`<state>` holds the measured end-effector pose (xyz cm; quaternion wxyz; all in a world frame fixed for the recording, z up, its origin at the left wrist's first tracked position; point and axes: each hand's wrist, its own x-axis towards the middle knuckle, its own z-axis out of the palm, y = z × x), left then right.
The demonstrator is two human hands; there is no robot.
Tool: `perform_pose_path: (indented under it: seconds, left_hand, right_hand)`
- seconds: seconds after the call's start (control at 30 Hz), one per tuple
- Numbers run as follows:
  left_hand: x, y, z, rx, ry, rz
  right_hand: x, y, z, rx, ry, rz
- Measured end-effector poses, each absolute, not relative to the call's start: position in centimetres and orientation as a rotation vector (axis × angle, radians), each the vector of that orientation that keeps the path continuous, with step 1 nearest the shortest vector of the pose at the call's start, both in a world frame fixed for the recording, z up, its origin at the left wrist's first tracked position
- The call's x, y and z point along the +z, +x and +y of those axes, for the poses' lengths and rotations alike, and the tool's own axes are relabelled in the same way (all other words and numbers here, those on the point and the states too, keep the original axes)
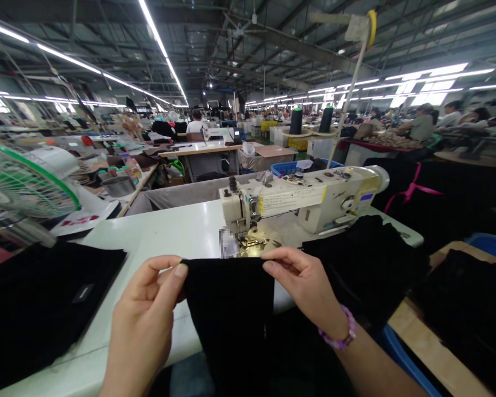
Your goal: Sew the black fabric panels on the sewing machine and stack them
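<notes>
A piece of black fabric (231, 298) hangs stretched between my two hands, its top edge level in front of the sewing machine (289, 201). My left hand (149, 309) pinches the fabric's upper left corner between thumb and fingers. At the upper right corner, my right hand (303, 286) pinches it the same way, with a beaded bracelet on the wrist. Just beyond the fabric's edge lies the machine's needle area with a brass-coloured guide (254, 241). The lower end of the fabric drops toward my lap and blends into dark cloth there.
Black garments (45, 298) lie on the left of the white table (149, 226). More black cloth (367, 264) is heaped at the right, near a wooden board (442, 358). A green-rimmed fan (28, 182) stands at the left. A thread stand pole (349, 94) rises behind the machine.
</notes>
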<state>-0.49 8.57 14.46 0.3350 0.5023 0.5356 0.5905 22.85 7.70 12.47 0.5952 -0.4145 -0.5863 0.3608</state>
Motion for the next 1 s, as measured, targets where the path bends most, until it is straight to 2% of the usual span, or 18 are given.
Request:
perform_pose_path:
  seconds: [0.2,0.3,0.43,0.57,0.73,0.83,0.9,1.0]
  left_hand:
    - [16.1,0.1,7.9,1.58,2.065,1.693]
    - [16.6,1.3,8.3,1.291,2.481,1.301]
    - [16.6,2.7,9.9,0.936,2.549,0.991]
    - [17.1,2.9,11.0,0.828,2.46,1.054]
    - [17.0,2.1,13.8,0.734,2.425,1.279]
    - [14.2,2.2,16.8,0.496,2.433,1.449]
    - [11.5,2.8,18.8,0.414,2.415,1.518]
    - [7.7,3.8,21.1,0.399,2.379,1.601]
  right_hand:
    - [12.1,22.0,8.2,0.444,-0.976,-1.547]
    - [11.6,21.5,8.4,0.278,-0.887,-1.723]
    - [11.2,21.4,8.8,0.227,-0.857,-1.805]
    - [10.9,21.6,8.8,0.557,-0.965,-1.67]
    - [8.7,21.1,8.1,1.412,-1.083,-1.332]
    - [6.3,20.4,8.4,1.59,-1.129,-1.249]
    - [4.6,19.9,9.1,1.43,-1.284,-1.334]
    - [2.7,19.5,10.2,0.804,-1.54,-1.673]
